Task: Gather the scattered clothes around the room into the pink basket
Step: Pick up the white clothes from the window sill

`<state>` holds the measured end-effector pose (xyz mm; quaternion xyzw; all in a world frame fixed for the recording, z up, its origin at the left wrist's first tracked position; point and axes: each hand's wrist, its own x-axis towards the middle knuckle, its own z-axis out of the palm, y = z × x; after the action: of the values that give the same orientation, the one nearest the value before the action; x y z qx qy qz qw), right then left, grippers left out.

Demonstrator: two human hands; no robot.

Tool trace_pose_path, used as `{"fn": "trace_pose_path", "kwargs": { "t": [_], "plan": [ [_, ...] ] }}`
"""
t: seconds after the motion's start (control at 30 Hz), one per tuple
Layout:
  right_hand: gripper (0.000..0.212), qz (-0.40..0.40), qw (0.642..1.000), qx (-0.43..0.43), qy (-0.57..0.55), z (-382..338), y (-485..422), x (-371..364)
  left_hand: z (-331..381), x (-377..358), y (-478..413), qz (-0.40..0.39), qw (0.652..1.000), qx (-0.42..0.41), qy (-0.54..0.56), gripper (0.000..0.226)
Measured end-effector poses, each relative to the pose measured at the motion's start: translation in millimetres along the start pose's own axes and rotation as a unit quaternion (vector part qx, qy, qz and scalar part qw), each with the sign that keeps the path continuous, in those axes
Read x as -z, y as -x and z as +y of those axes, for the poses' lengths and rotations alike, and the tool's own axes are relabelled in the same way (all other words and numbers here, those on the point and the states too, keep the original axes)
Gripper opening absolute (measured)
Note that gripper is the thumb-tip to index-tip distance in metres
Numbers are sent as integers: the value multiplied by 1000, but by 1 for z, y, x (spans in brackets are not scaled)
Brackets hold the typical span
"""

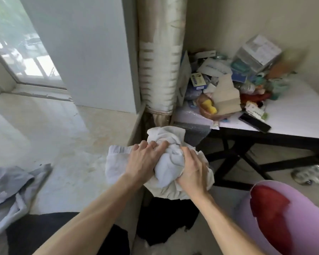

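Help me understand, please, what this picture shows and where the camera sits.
There is no machine here: a person wears one wide-angle camera on the head, looking down at their own bare hands. The left hand and right hand both grip a crumpled white cloth bundle. At lower right stands the pink plastic basket, with a dark red garment already in it. A pale grey garment lies on the stone ledge at left, and black fabric lies below the hands. The white-topped table at right carries a heap of boxes and packets.
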<state>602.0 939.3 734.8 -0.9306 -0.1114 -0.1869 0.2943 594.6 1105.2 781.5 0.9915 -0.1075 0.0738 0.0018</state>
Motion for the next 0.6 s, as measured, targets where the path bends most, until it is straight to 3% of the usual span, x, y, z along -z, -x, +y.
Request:
{"fn": "trace_pose_path", "kwargs": {
  "t": [0.27,0.47,0.6],
  "plan": [
    [60,61,986,-147,54,149,53,106,183,-28,-65,-28,987,-156,20,66],
    [61,48,964,-249,77,304,88,200,365,-57,-116,-88,969,-222,69,61],
    [60,15,942,-333,52,366,105,236,443,-73,-136,-121,957,-253,74,59]
  ]
}}
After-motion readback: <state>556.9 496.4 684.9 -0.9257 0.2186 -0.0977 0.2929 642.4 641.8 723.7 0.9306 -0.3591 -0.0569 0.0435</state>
